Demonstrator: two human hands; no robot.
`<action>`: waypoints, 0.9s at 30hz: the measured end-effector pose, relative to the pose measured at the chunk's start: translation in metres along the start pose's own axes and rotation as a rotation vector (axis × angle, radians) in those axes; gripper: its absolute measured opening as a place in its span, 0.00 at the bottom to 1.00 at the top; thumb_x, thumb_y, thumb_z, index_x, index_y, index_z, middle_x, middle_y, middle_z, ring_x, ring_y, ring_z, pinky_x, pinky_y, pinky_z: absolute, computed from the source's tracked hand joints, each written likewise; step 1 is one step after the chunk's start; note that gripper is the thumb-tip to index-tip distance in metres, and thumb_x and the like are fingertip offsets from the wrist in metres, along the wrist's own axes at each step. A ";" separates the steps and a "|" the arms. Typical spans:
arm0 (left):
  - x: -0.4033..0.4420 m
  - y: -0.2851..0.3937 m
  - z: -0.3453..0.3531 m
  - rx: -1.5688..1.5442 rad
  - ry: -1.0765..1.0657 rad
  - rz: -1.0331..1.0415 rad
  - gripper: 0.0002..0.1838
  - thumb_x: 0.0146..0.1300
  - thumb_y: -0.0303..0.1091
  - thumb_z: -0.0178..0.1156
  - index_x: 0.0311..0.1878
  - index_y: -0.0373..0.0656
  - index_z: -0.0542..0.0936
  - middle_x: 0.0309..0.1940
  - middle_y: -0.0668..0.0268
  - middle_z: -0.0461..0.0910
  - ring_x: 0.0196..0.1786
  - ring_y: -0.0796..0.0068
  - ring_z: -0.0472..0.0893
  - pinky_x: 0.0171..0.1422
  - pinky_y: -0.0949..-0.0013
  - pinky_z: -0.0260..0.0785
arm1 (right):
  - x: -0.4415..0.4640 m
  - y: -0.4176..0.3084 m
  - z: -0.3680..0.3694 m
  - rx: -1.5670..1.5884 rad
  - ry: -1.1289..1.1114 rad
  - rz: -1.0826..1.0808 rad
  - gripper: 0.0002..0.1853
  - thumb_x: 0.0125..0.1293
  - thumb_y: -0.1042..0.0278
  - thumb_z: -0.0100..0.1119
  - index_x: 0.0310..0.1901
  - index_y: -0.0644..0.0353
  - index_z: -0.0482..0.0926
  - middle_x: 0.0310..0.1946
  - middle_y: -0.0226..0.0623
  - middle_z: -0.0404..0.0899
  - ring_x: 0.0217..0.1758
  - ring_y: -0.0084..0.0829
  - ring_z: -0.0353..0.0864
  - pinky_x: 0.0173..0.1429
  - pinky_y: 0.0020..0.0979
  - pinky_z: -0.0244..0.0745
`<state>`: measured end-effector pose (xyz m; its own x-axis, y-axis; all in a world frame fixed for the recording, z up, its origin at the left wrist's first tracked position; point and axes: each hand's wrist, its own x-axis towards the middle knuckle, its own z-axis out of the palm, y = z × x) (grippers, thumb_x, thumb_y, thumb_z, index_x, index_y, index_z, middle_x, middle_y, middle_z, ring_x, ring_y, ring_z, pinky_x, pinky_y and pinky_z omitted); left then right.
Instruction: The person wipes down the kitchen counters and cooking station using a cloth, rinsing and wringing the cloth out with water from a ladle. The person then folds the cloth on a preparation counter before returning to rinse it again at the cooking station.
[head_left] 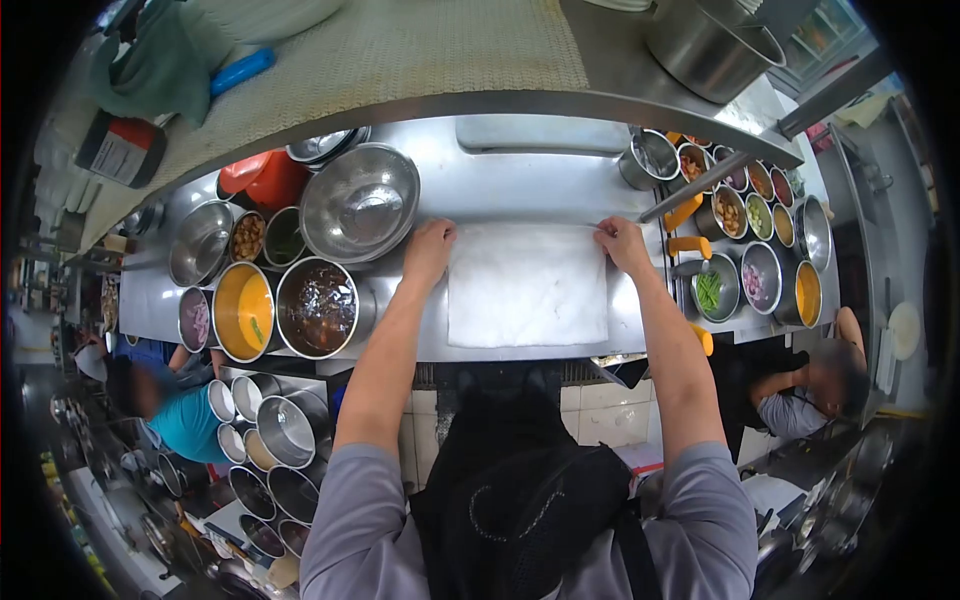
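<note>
A white cloth (527, 290) lies spread flat on the steel counter (520, 185), its near edge close to the counter's front. My left hand (432, 247) pinches the cloth's far left corner between thumb and fingers. At the far right corner, my right hand (620, 243) grips the cloth the same way. Both arms reach forward, one along each side of the cloth. Just left of my left hand stands a large perforated metal bowl (360, 203), tilted over other containers.
On the left are a pot of dark liquid (318, 308) and a pot of orange liquid (243, 312). Several bowls of chopped vegetables, including green pieces (709, 291), stand at right beside orange handles (689, 245). A shelf (420, 105) overhangs the back. People (185, 410) work on either side.
</note>
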<state>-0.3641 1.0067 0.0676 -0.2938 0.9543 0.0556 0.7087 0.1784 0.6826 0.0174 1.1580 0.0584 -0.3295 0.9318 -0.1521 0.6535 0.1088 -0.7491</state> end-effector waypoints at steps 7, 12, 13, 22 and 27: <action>0.002 -0.011 0.001 0.133 -0.064 0.134 0.08 0.66 0.32 0.67 0.45 0.39 0.85 0.50 0.55 0.82 0.54 0.49 0.82 0.60 0.52 0.74 | -0.002 0.002 0.005 -0.144 0.151 -0.225 0.13 0.63 0.69 0.70 0.48 0.65 0.87 0.38 0.47 0.85 0.42 0.44 0.86 0.51 0.41 0.80; 0.009 -0.012 -0.001 0.175 -0.110 0.239 0.06 0.63 0.30 0.68 0.41 0.39 0.84 0.49 0.54 0.81 0.51 0.51 0.81 0.58 0.53 0.75 | -0.004 -0.014 -0.001 -0.128 0.055 -0.112 0.13 0.64 0.71 0.68 0.49 0.66 0.86 0.40 0.49 0.86 0.43 0.45 0.86 0.52 0.40 0.80; 0.009 -0.006 -0.003 0.155 -0.136 0.193 0.06 0.62 0.29 0.68 0.40 0.39 0.83 0.47 0.54 0.81 0.49 0.51 0.81 0.57 0.54 0.76 | -0.007 -0.017 -0.003 -0.106 0.052 -0.113 0.14 0.64 0.72 0.67 0.49 0.66 0.86 0.40 0.50 0.87 0.43 0.46 0.86 0.52 0.40 0.81; -0.055 0.105 -0.122 -0.160 0.044 0.319 0.07 0.59 0.22 0.69 0.39 0.37 0.81 0.41 0.56 0.82 0.43 0.53 0.83 0.48 0.58 0.77 | -0.114 -0.121 -0.128 -0.126 0.029 -0.277 0.12 0.64 0.70 0.72 0.47 0.64 0.88 0.38 0.40 0.87 0.37 0.33 0.84 0.45 0.36 0.79; -0.092 0.167 -0.210 -0.016 0.177 0.635 0.09 0.59 0.23 0.74 0.41 0.37 0.83 0.36 0.61 0.85 0.41 0.62 0.85 0.46 0.63 0.78 | -0.186 -0.198 -0.198 -0.102 0.090 -0.374 0.11 0.64 0.72 0.74 0.47 0.63 0.88 0.34 0.32 0.83 0.31 0.23 0.76 0.38 0.30 0.74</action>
<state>-0.3534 0.8983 0.3298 0.0763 0.8187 0.5691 0.7698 -0.4111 0.4883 0.0846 1.0318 0.3625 -0.4992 0.8477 0.1794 0.5658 0.4757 -0.6734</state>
